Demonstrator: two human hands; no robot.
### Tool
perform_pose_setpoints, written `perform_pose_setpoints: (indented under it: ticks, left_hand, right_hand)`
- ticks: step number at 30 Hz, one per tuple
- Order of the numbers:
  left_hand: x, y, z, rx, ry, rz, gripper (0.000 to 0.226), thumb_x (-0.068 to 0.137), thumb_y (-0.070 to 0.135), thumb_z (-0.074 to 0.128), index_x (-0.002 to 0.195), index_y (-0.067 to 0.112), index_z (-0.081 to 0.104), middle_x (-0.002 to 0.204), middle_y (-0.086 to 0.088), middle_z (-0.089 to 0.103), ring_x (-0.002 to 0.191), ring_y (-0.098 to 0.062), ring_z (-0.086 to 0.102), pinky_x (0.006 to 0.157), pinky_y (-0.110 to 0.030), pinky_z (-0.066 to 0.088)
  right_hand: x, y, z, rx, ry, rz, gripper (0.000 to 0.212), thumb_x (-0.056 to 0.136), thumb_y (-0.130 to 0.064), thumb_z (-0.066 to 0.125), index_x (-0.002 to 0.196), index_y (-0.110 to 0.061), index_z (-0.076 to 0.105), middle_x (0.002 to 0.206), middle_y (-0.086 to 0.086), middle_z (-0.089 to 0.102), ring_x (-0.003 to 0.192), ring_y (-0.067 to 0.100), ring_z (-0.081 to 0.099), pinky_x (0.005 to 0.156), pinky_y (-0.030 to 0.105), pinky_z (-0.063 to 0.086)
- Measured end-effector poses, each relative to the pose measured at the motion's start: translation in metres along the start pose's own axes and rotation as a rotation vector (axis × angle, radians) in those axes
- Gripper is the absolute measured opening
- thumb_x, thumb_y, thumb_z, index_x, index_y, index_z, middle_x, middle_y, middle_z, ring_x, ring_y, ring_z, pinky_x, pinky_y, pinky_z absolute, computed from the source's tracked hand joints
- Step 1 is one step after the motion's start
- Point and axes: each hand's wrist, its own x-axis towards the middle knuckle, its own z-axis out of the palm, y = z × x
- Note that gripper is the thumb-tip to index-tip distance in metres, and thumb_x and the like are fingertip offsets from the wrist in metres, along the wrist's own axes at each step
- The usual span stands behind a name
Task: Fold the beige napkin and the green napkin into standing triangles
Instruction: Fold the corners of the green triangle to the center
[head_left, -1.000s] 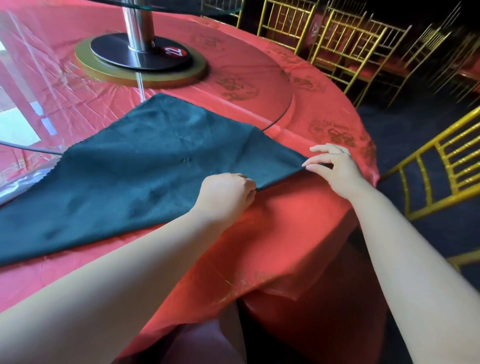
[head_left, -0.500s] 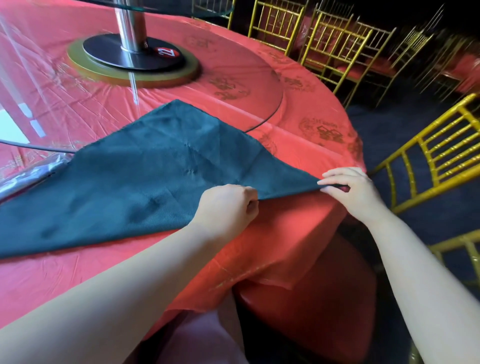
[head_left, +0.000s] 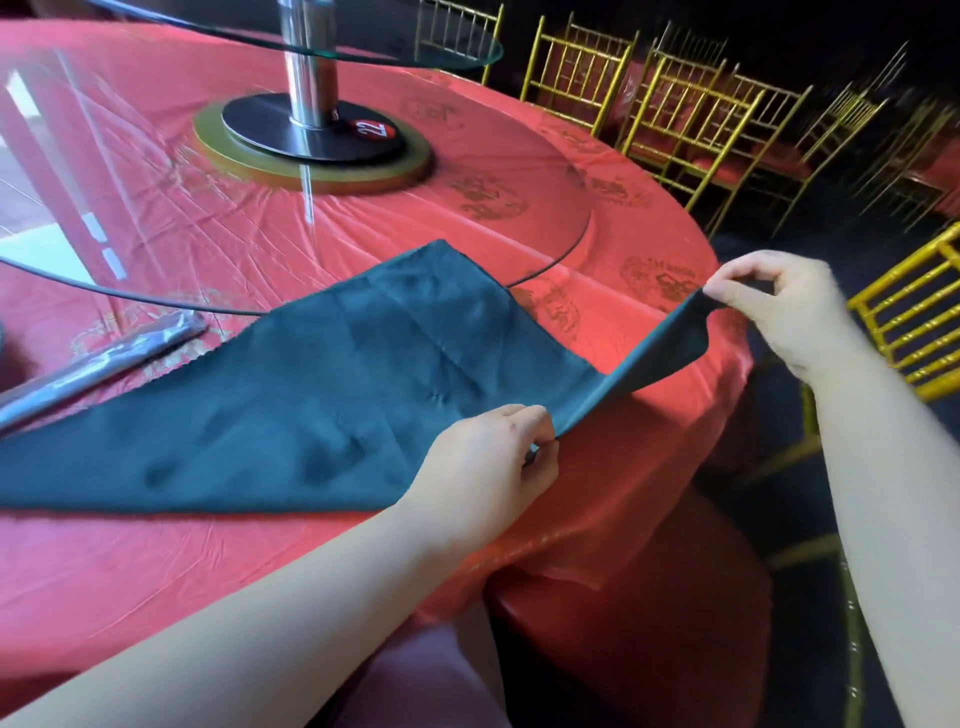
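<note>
The dark green napkin (head_left: 322, 395) lies on the red tablecloth as a wide flat triangle, its long edge toward me. My left hand (head_left: 488, 462) pinches that near edge at its middle. My right hand (head_left: 779, 306) pinches the right corner and holds it lifted off the table, so the cloth between my hands curves upward. No beige napkin is in view.
A glass turntable (head_left: 571, 244) on a steel post (head_left: 311, 67) with a round base fills the middle of the red table (head_left: 156, 561). A shiny plastic-wrapped roll (head_left: 104, 358) lies at left. Gold chairs (head_left: 685, 119) stand around the far and right sides.
My right hand has raised the napkin's right corner off the table and pulled it outward. My left hand keeps its pinch on the near edge.
</note>
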Motion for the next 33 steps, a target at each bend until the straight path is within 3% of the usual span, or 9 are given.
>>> perform_pose_setpoints:
  ticks: [5, 9, 13, 15, 19, 22, 24, 29, 33]
  left_hand:
    - [-0.01, -0.005, -0.006, -0.119, -0.047, -0.05, 0.012, 0.091, 0.029, 0.049, 0.088, 0.018, 0.052, 0.086, 0.009, 0.057, 0.085, -0.011, 0.061, 0.072, -0.028, 0.047]
    - [-0.015, -0.033, -0.014, 0.168, -0.102, -0.066, 0.058, 0.089, 0.05, 0.016, 0.117, 0.016, 0.054, 0.118, 0.0, 0.061, 0.11, -0.021, 0.055, 0.096, -0.033, 0.04]
    - [-0.026, -0.051, -0.03, 0.366, -0.206, -0.207, 0.084, 0.077, 0.057, -0.011, 0.14, 0.023, 0.034, 0.149, 0.009, 0.033, 0.14, -0.014, 0.022, 0.114, -0.037, 0.009]
    - [-0.031, -0.054, -0.032, 0.367, -0.252, -0.238, 0.09, 0.072, 0.059, -0.017, 0.145, 0.025, 0.023, 0.154, 0.01, 0.018, 0.143, -0.013, 0.008, 0.116, -0.037, 0.001]
    - [-0.038, -0.058, -0.033, 0.364, -0.296, -0.217, 0.097, 0.069, 0.071, -0.023, 0.149, 0.025, 0.008, 0.157, 0.009, 0.003, 0.144, -0.012, -0.005, 0.116, -0.037, -0.006]
    - [-0.04, -0.057, -0.033, 0.383, -0.321, -0.201, 0.097, 0.068, 0.072, -0.019, 0.149, 0.023, 0.001, 0.157, 0.008, -0.005, 0.143, -0.013, -0.012, 0.114, -0.038, -0.012]
    - [-0.038, -0.056, -0.034, 0.385, -0.34, -0.205, 0.096, 0.069, 0.074, -0.012, 0.149, 0.021, -0.002, 0.156, 0.008, -0.009, 0.143, -0.014, -0.015, 0.113, -0.039, -0.015]
    - [-0.039, -0.055, -0.036, 0.347, -0.31, -0.207, 0.096, 0.076, 0.077, -0.004, 0.149, 0.015, 0.007, 0.156, 0.005, 0.005, 0.144, -0.017, -0.004, 0.114, -0.039, -0.013]
    - [-0.042, -0.061, -0.026, 0.403, -0.209, -0.18, 0.082, 0.089, 0.064, 0.025, 0.142, 0.002, 0.029, 0.141, -0.003, 0.047, 0.133, -0.023, 0.039, 0.111, -0.047, 0.021]
  right_hand:
    - [0.024, -0.037, 0.031, -0.069, -0.074, -0.09, 0.004, 0.08, -0.009, 0.068, 0.084, -0.01, 0.069, 0.07, -0.019, 0.064, 0.067, -0.013, 0.056, 0.068, 0.003, 0.04]
    - [0.051, -0.058, 0.074, -0.185, -0.21, -0.156, 0.006, 0.078, -0.017, 0.071, 0.077, -0.022, 0.068, 0.078, -0.013, 0.063, 0.076, -0.004, 0.057, 0.076, 0.014, 0.04]
    - [0.073, -0.062, 0.124, -0.21, -0.305, -0.145, 0.009, 0.074, -0.023, 0.075, 0.074, -0.02, 0.067, 0.078, -0.008, 0.063, 0.08, 0.008, 0.055, 0.075, 0.022, 0.042]
    - [0.08, -0.06, 0.148, -0.227, -0.317, -0.128, 0.011, 0.075, -0.022, 0.075, 0.082, -0.018, 0.066, 0.087, -0.004, 0.064, 0.086, 0.011, 0.055, 0.079, 0.026, 0.042]
    - [0.088, -0.05, 0.185, -0.159, -0.385, 0.016, 0.029, 0.08, -0.017, 0.069, 0.107, -0.018, 0.058, 0.099, 0.001, 0.064, 0.09, 0.015, 0.055, 0.068, 0.025, 0.044]
    - [0.092, -0.046, 0.204, -0.145, -0.366, 0.071, 0.04, 0.075, -0.02, 0.075, 0.111, -0.021, 0.057, 0.115, 0.005, 0.056, 0.102, 0.013, 0.049, 0.082, 0.026, 0.04]
    - [0.095, -0.046, 0.214, -0.096, -0.334, 0.121, 0.042, 0.073, -0.021, 0.077, 0.11, -0.022, 0.058, 0.115, 0.006, 0.055, 0.102, 0.017, 0.053, 0.082, 0.027, 0.041]
    - [0.102, -0.053, 0.23, -0.076, -0.253, 0.165, 0.044, 0.071, -0.022, 0.077, 0.11, -0.02, 0.058, 0.105, 0.003, 0.06, 0.088, 0.018, 0.057, 0.073, 0.024, 0.041]
    - [0.105, -0.05, 0.237, -0.075, -0.212, 0.192, 0.051, 0.071, -0.024, 0.078, 0.116, -0.017, 0.055, 0.119, 0.004, 0.059, 0.108, 0.018, 0.057, 0.083, 0.025, 0.043]
